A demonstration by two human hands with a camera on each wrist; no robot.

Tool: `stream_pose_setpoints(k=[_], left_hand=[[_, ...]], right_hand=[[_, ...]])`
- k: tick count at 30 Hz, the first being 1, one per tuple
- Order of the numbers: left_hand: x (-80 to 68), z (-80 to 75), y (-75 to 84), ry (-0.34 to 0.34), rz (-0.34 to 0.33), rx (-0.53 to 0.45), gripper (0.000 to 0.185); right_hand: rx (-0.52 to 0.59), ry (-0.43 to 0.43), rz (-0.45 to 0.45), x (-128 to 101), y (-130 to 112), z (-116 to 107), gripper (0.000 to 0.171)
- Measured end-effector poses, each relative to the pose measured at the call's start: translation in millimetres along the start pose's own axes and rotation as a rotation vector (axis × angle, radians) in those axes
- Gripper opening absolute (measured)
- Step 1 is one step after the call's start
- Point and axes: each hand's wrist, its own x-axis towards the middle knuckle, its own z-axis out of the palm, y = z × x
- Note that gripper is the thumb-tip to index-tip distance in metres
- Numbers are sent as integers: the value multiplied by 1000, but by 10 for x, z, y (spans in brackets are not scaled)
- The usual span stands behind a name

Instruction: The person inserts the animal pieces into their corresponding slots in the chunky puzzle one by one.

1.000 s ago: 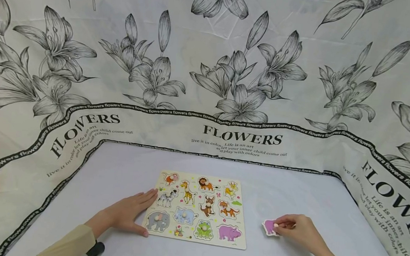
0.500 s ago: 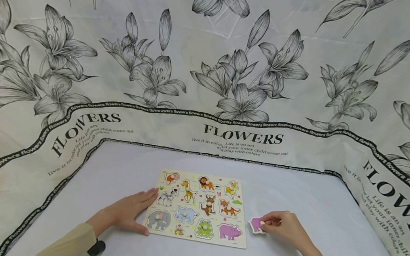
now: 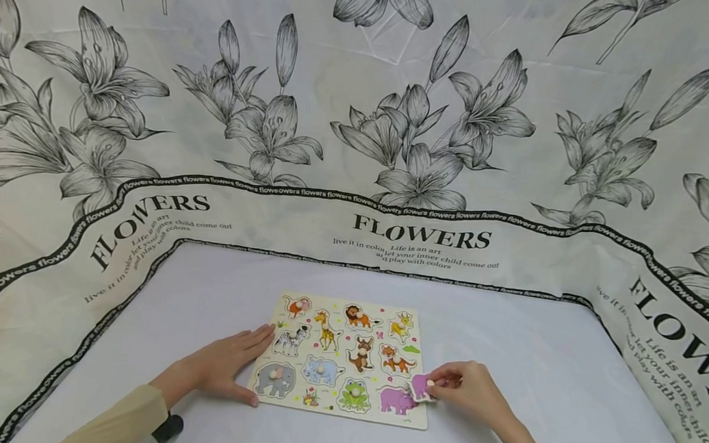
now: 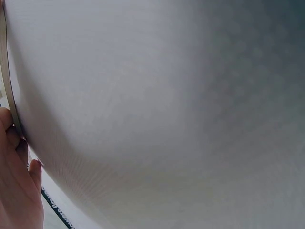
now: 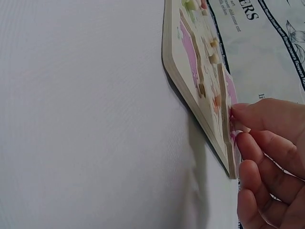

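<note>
My right hand (image 3: 472, 394) is pinching the pink piece (image 3: 420, 386) in a narrow grip, holding it over the board's (image 3: 341, 413) right edge. My left hand (image 3: 220, 370), grip wide and flat, is resting on the bench (image 3: 214, 287), touching the board's left edge.

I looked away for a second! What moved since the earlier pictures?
The right hand, pinching the purple animal piece, carried it left across the table to the puzzle board's right edge, above the purple slot. The grip never let go. The left hand stayed flat against the board's left edge.
</note>
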Motion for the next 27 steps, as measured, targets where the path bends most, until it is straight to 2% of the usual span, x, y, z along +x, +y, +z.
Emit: stream_pose_setpoints(k=[11,27], left_hand=[[-5,-21,26,-27,-15,-14,113],[-2,-25,25,-27,-18,-20,113]], right_hand=[[32,-47,-45,35,-105,158,12],[75,-82,-101,48,-218,283,12]])
